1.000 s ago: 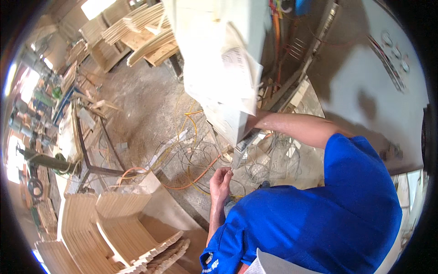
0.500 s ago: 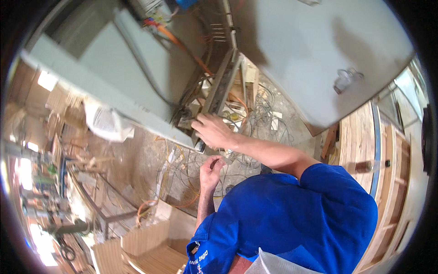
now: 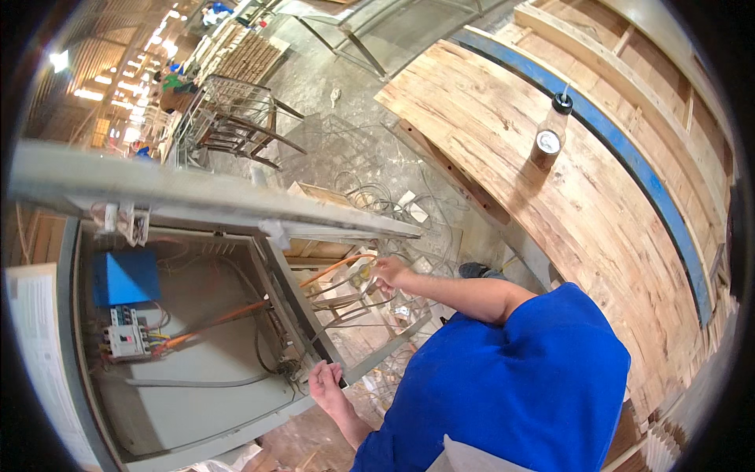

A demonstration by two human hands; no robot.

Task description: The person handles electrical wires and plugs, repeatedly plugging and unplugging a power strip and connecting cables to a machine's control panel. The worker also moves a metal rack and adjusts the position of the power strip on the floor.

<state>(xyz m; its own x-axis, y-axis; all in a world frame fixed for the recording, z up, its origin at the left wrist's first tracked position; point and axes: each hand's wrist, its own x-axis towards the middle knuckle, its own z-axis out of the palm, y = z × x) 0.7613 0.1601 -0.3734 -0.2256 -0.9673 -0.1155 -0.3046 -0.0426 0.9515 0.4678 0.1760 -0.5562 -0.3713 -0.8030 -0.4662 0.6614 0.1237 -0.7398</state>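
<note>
My left hand is at the lower right corner of an open grey electrical cabinet, its fingers loosely bent and a little apart. It seems to hold nothing. My right hand reaches out beyond the cabinet's side frame, fingers drawn together among thin cables; what they pinch is too small to make out. An orange cable runs from the circuit breaker inside the cabinet, over the frame and up close to my right hand. A grey cable crosses the cabinet's back panel.
The cabinet door stands swung open across the upper left. Tangled cables lie on the concrete floor. On the wooden table at the right stands a clear bottle with a dark lid. A metal frame stands farther off.
My view has swung to the right and now takes in the cabinet's inside and the table. My right hand has left the cabinet edge for the cables beyond; my left is now at the cabinet corner.
</note>
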